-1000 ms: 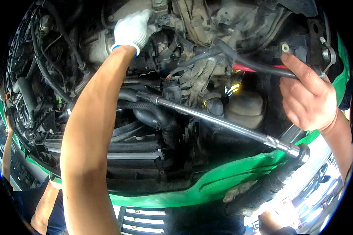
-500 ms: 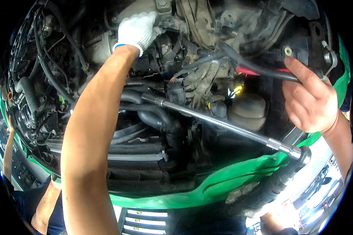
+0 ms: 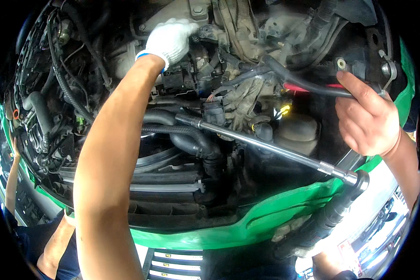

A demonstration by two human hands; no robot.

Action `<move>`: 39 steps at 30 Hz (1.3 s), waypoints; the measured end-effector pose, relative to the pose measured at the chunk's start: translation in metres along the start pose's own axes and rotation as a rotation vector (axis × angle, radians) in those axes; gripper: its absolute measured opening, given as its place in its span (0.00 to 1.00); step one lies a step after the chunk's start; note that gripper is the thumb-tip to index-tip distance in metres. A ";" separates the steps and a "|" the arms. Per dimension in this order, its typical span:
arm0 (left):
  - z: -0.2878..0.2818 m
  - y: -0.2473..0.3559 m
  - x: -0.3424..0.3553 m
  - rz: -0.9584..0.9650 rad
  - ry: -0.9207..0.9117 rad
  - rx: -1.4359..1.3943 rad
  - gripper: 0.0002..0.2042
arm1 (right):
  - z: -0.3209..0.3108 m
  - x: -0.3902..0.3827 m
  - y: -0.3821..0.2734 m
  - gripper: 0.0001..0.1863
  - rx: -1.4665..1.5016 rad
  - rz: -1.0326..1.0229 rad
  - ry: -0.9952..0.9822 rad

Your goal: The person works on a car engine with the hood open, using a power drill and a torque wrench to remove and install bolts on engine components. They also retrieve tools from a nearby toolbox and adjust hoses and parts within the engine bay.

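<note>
My left hand [image 3: 168, 43], in a white knit glove, reaches deep into an engine bay. Its forefinger extends beside a metal bracket [image 3: 212, 32], while the other fingers curl downward, their tips hidden. At the lower right, my right hand [image 3: 289, 228] seems gloved in grey and wraps the black body of a power ratchet [image 3: 329, 215]; part of it is lost in shadow. From the ratchet's head a long silver extension bar [image 3: 266, 148] slants up and left. Its dark tip lies over a black hose [image 3: 156, 115].
A co-worker's bare hand [image 3: 371, 112] comes in from the right by a black hose and red strip [image 3: 308, 87], forefinger near a round mount [image 3: 341, 64]. Another person's arm [image 3: 56, 247] shows lower left. A green cover [image 3: 186, 238] lines the front edge. A reservoir [image 3: 297, 130] sits right of centre.
My left forefinger now reaches farther out toward the bracket. A blurred dark tube has come in at the upper right. The ratchet and extension bar have barely moved.
</note>
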State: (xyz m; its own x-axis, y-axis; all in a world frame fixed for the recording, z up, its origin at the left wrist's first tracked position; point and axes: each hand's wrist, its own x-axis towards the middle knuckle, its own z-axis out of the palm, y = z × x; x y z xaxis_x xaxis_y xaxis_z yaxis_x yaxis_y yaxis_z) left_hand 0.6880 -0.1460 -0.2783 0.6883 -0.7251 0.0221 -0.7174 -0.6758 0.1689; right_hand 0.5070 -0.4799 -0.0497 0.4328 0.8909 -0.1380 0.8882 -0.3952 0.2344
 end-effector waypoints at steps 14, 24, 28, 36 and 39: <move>-0.083 -0.003 -0.052 -0.488 -0.015 -0.656 0.22 | -0.005 -0.001 -0.007 0.32 -0.039 0.051 -0.042; -0.238 0.172 -0.238 -0.263 0.460 -0.706 0.09 | -0.040 -0.070 -0.282 0.36 2.584 1.274 0.585; -0.294 0.267 -0.309 -0.474 0.338 -0.536 0.13 | -0.057 -0.063 -0.269 0.36 2.493 1.088 0.612; -0.376 0.421 -0.385 -0.801 0.687 -0.290 0.29 | -0.149 -0.107 -0.233 0.37 2.084 0.379 -0.094; -0.358 0.482 -0.440 -0.756 0.975 -0.215 0.32 | -0.186 -0.067 -0.283 0.39 2.208 0.148 -0.327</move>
State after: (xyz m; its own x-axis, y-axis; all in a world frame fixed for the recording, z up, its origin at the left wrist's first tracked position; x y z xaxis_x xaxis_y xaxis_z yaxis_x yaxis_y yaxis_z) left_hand 0.0777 -0.1052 0.1456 0.7784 0.2966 0.5533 -0.1394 -0.7778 0.6129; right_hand 0.1978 -0.3860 0.0720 0.2872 0.8762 -0.3871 -0.5241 -0.1945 -0.8292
